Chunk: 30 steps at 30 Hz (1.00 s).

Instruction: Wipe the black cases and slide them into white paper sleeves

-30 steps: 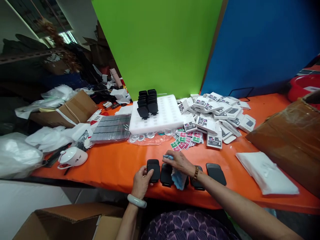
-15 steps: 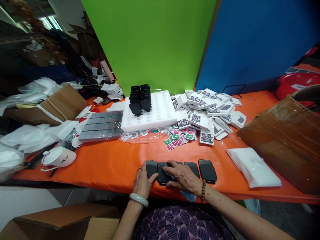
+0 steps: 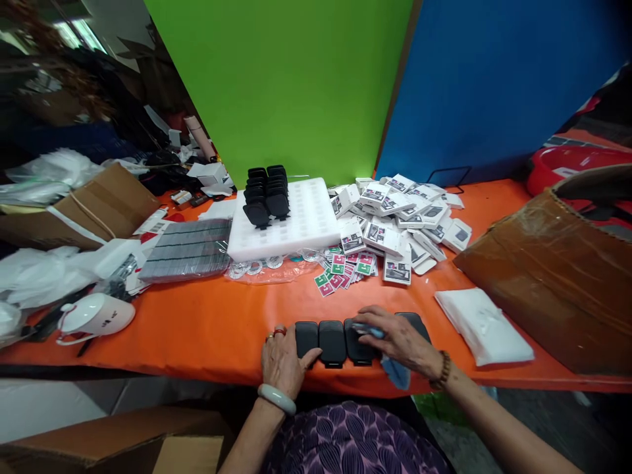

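Observation:
Several flat black rounded-corner pieces lie in a row near the front of the orange table. My left hand (image 3: 282, 361) rests against the leftmost black piece (image 3: 307, 337), fingers along its side and thumb stretched across its lower corner. Beside it sits a second black piece (image 3: 332, 342), with a small tab at its front edge. In my right hand (image 3: 402, 339) is a bunched blue cloth (image 3: 396, 374), which lies against a third black piece (image 3: 356, 345). Another black piece (image 3: 415, 322) shows beyond the right hand, partly hidden by it.
A white foam block (image 3: 313, 214) holds upright black pieces (image 3: 266, 194) at the back. Small white boxes (image 3: 385, 234) are heaped beside it, with coloured cards (image 3: 340, 271) in front. Wrapped grey stacks (image 3: 185, 250), a white cup (image 3: 99, 316), a white packet (image 3: 484, 326) and a brown carton (image 3: 538, 270) lie around.
My right hand with the cloth has moved right along the row, uncovering the second piece. My left hand stays at the left end. The camera view has shifted slightly.

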### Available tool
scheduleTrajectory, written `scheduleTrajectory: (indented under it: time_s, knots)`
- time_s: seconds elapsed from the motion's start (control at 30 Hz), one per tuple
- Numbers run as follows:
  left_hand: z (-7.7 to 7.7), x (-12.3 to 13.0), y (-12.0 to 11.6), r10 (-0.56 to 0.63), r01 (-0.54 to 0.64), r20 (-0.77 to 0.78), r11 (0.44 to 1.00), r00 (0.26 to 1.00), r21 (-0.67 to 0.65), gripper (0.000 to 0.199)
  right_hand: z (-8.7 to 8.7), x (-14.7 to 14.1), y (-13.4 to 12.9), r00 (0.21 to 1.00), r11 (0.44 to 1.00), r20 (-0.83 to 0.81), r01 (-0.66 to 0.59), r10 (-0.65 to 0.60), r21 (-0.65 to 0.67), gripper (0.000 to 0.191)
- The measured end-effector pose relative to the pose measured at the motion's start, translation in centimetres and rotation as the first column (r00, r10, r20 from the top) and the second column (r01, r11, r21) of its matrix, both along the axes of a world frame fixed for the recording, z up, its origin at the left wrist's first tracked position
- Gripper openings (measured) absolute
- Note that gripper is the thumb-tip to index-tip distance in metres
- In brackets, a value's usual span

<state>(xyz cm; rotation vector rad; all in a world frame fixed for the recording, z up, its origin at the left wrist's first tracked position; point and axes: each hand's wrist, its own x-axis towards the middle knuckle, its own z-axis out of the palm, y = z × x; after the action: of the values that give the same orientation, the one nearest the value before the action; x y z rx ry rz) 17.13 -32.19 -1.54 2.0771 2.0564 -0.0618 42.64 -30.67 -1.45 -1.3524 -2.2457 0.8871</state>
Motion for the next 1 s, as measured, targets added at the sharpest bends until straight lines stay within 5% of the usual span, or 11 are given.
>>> scheduleTrajectory:
  time_s: [0.17, 0.3, 0.7, 0.83, 1.0]
  knots:
    - [-1.0, 0.1, -0.2, -0.192, 0.196, 0.189, 0.981, 0.963, -0.002, 0.092, 0.4, 5.3, -1.4, 0.976, 0.984, 0.166, 0.155, -0.138, -0.092, 0.040]
    - [-2.0, 0.8, 0.2, -0.357, 0.375, 0.299, 0.927, 0.885, -0.001, 0.085, -0.7, 6.5, -3.4, 0.960, 0.962, 0.219, 0.212, -0.173, -0.171, 0.061]
    - [-2.5, 0.9, 2.2, -0.390, 0.395, 0.339, 0.917, 0.856, 0.058, 0.079, -1.5, 6.1, -4.6, 0.968, 0.957, 0.142, 0.232, -0.208, -0.175, 0.053]
    - [-3.1, 0.4, 2.2, -0.438, 0.430, 0.393, 0.896, 0.809, 0.112, 0.087, -0.9, 6.2, -2.5, 0.964, 0.963, 0.161, 0.235, -0.213, -0.131, 0.045]
    - [-4.5, -0.1, 1.7, -0.447, 0.394, 0.439, 0.895, 0.779, 0.211, 0.095, 4.4, 1.6, 5.2, 0.986, 0.983, -0.022, 0.166, -0.165, 0.076, 0.031]
